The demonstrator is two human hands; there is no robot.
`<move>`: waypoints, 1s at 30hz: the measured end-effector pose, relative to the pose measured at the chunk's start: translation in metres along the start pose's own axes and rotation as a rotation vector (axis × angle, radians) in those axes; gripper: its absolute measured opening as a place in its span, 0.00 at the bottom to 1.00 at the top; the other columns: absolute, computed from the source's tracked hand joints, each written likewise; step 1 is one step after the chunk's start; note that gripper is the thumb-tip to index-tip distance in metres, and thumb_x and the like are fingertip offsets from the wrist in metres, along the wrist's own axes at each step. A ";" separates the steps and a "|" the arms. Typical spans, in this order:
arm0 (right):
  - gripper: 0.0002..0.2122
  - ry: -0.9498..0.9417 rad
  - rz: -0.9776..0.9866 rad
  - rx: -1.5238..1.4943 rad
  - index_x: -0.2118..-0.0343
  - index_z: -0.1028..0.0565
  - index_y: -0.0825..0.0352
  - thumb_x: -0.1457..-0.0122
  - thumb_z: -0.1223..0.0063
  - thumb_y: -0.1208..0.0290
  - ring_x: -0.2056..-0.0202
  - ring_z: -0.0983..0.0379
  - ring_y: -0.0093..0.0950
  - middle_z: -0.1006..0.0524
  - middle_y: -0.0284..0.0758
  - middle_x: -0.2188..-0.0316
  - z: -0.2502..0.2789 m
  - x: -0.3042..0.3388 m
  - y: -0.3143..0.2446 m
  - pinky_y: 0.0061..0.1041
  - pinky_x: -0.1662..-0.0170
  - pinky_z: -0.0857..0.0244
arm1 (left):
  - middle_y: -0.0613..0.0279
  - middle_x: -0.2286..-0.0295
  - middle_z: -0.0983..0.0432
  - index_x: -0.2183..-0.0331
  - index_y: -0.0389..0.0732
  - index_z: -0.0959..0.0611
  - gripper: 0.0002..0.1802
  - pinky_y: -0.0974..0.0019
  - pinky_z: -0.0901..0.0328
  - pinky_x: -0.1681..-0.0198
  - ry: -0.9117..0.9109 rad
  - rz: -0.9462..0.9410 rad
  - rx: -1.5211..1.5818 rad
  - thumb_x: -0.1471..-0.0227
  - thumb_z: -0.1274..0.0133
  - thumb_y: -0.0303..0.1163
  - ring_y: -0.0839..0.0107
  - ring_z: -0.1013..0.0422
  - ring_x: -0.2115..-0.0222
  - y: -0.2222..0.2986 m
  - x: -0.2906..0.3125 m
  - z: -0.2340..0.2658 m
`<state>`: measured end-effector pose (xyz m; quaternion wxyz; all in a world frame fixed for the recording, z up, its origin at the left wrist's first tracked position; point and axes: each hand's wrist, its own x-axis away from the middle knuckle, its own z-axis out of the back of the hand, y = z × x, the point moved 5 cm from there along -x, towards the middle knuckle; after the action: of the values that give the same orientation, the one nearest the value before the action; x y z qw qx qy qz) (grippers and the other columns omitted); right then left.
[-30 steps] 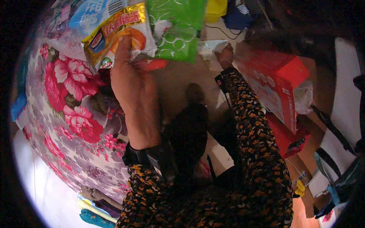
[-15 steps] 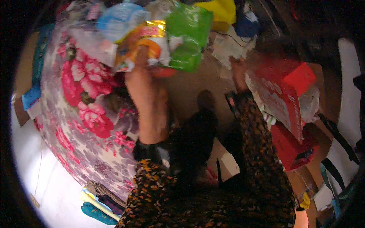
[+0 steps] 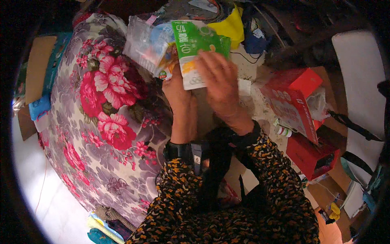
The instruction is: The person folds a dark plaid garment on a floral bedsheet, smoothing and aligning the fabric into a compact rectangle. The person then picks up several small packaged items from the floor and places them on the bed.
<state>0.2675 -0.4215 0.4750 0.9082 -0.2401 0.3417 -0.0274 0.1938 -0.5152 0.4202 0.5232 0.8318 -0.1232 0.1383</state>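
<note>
My left hand (image 3: 177, 95) is closed around the lower ends of several packets held in a bunch. Frontmost is a green and white packet (image 3: 191, 57), standing upright with its printed side facing me. Behind it, to the left, are a clear plastic packet (image 3: 138, 44) with a blue part and a partly covered orange-gold packet (image 3: 172, 55). Over the right side of the green and white packet lies my right hand (image 3: 221, 83), fingers bent across its front. Its thumb is hidden.
A floral bedspread (image 3: 109, 130) fills the left side. To the right stand an opened red box (image 3: 286, 101) and a lower red box (image 3: 310, 156). Farther off lie a yellow bag (image 3: 229, 28) and a dark blue bundle (image 3: 256, 38). Folded cloths (image 3: 109, 221) sit at lower left.
My right hand has come left and up from beside the red box onto the green and white packet. My left hand has shifted right and slightly down with the bunch, whose packets are now closer together.
</note>
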 end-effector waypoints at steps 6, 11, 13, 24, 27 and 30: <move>0.20 -0.116 -0.043 -0.010 0.53 0.33 0.69 0.52 0.58 0.72 0.49 0.41 0.39 0.36 0.40 0.49 -0.025 0.013 -0.004 0.40 0.50 0.47 | 0.62 0.69 0.27 0.62 0.37 0.26 0.13 0.70 0.34 0.67 -0.181 0.286 0.333 0.53 0.48 0.28 0.73 0.29 0.69 -0.007 -0.006 -0.002; 0.19 -0.141 -0.032 -0.071 0.55 0.32 0.69 0.53 0.57 0.73 0.47 0.43 0.39 0.37 0.41 0.49 -0.020 0.020 -0.006 0.40 0.47 0.49 | 0.60 0.69 0.26 0.60 0.40 0.27 0.13 0.66 0.32 0.67 -0.053 0.319 -0.105 0.50 0.51 0.32 0.66 0.28 0.71 -0.012 -0.014 0.015; 0.18 -0.150 -0.010 -0.126 0.56 0.32 0.68 0.53 0.57 0.73 0.47 0.43 0.39 0.37 0.41 0.49 -0.024 0.034 -0.004 0.41 0.46 0.50 | 0.58 0.66 0.27 0.59 0.36 0.28 0.16 0.65 0.32 0.66 -0.082 0.177 -0.155 0.53 0.49 0.26 0.65 0.28 0.69 -0.002 -0.018 0.018; 0.26 -0.250 -1.039 0.289 0.55 0.34 0.74 0.57 0.40 0.67 0.59 0.33 0.43 0.31 0.48 0.61 -0.079 0.271 0.202 0.36 0.55 0.39 | 0.53 0.66 0.26 0.61 0.29 0.29 0.15 0.66 0.29 0.65 -0.069 -0.146 -0.205 0.46 0.53 0.32 0.65 0.27 0.68 0.030 -0.008 0.021; 0.27 -0.090 -1.297 -0.044 0.57 0.35 0.75 0.59 0.38 0.66 0.63 0.34 0.44 0.32 0.48 0.62 -0.092 0.308 0.244 0.38 0.60 0.37 | 0.52 0.65 0.27 0.61 0.29 0.29 0.16 0.66 0.29 0.65 -0.084 -0.143 -0.299 0.45 0.55 0.33 0.65 0.27 0.68 0.029 -0.010 0.022; 0.27 -0.080 -1.090 0.264 0.60 0.35 0.74 0.61 0.36 0.65 0.62 0.34 0.45 0.34 0.50 0.60 -0.104 0.307 0.261 0.38 0.64 0.36 | 0.51 0.65 0.27 0.60 0.30 0.30 0.17 0.66 0.29 0.64 -0.084 -0.116 -0.194 0.45 0.56 0.34 0.65 0.27 0.67 0.028 -0.014 0.023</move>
<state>0.4065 -0.3001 0.1016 0.7973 -0.2671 0.1270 -0.5261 0.1738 -0.5466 0.4290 0.6028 0.7880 -0.1097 0.0601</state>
